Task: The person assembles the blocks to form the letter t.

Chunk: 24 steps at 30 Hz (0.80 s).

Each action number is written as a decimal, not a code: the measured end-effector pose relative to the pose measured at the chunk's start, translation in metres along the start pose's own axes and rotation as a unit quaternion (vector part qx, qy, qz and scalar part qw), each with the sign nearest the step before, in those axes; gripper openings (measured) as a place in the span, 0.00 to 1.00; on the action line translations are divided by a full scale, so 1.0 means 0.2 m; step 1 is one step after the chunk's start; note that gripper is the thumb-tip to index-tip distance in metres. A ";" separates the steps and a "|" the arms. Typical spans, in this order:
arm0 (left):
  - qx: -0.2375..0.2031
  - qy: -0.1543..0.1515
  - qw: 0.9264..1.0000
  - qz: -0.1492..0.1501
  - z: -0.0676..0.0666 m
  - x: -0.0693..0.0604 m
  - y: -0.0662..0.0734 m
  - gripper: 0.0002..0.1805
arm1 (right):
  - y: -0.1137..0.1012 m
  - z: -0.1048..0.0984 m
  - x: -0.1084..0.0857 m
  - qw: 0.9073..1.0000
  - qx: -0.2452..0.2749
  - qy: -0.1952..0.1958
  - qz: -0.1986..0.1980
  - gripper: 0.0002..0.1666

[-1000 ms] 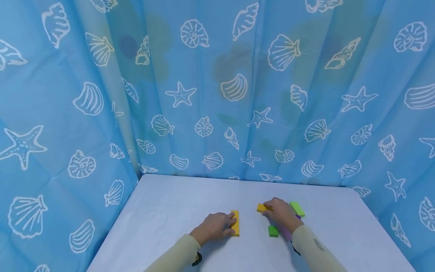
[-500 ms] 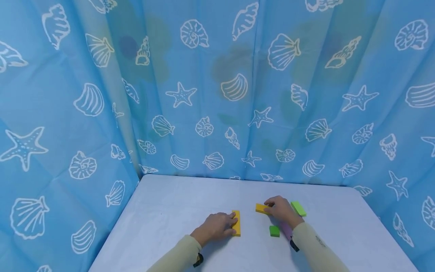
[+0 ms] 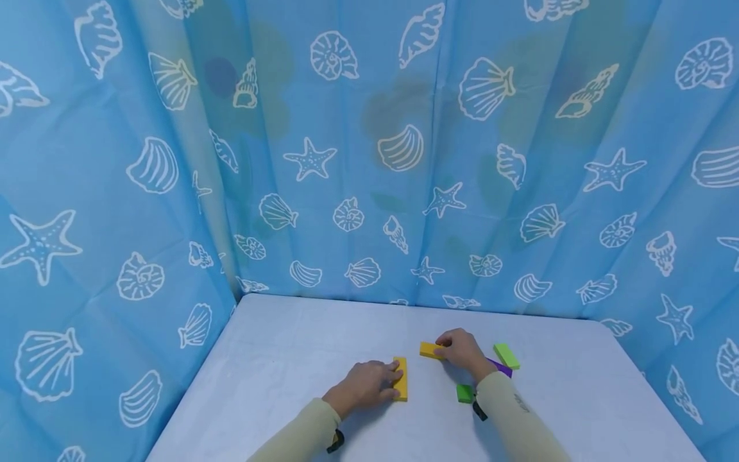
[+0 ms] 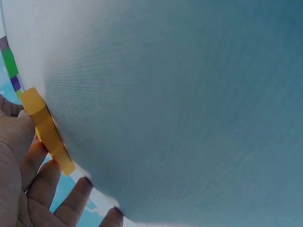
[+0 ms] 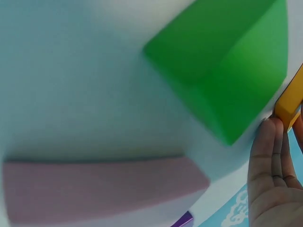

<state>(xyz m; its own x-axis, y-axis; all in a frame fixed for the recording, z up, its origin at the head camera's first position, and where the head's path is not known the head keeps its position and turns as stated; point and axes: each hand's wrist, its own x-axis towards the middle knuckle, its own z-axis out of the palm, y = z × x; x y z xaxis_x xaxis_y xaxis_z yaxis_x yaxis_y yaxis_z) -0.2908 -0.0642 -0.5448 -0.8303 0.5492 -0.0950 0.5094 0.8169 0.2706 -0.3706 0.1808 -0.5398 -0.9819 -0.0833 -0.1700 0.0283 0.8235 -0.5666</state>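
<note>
On the white table my left hand [image 3: 365, 385] holds a long yellow block [image 3: 401, 378] between thumb and fingers; the left wrist view shows the same yellow block [image 4: 47, 132] in its grip, with other fingers spread below it. Farther right and slightly back, my right hand [image 3: 464, 353] pinches a second yellow block [image 3: 430, 350] by its right end. A gap separates the two yellow blocks. In the right wrist view this second yellow block [image 5: 289, 101] sits at the fingertips, partly cut off by the frame edge.
A green block [image 3: 464, 393] lies just left of the right sleeve. Beyond the right wrist are a purple block [image 3: 501, 369] and a light green block [image 3: 507, 356]. A pink block [image 5: 94, 189] shows in the right wrist view. A blue shell-patterned curtain [image 3: 346, 160] stands behind the table.
My right hand has moved left with its yellow block, closer to the other one. The purple block has come into sight, while the sleeve now covers the pink block. My left hand stays put.
</note>
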 end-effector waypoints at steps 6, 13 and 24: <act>-0.004 -0.011 1.000 -0.009 0.00 0.00 0.00 0.28 | -0.03 0.03 0.01 1.000 0.005 0.005 0.017 0.14; 0.003 -0.007 1.000 -0.010 0.00 0.01 -0.01 0.28 | -0.07 0.07 0.05 0.999 0.032 0.009 0.020 0.14; -0.006 0.004 1.000 -0.004 0.01 0.00 -0.02 0.27 | -0.15 0.15 0.05 0.999 0.051 0.020 -0.004 0.13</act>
<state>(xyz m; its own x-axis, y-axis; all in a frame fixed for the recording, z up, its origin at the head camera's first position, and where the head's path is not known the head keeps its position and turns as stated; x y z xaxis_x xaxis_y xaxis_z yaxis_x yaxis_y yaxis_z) -0.2927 -0.0665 -0.5484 -0.8364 0.5407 -0.0905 0.4995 0.8196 0.2806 -0.3755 0.1390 -0.5489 -0.9887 -0.0665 -0.1344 0.0367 0.7618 -0.6468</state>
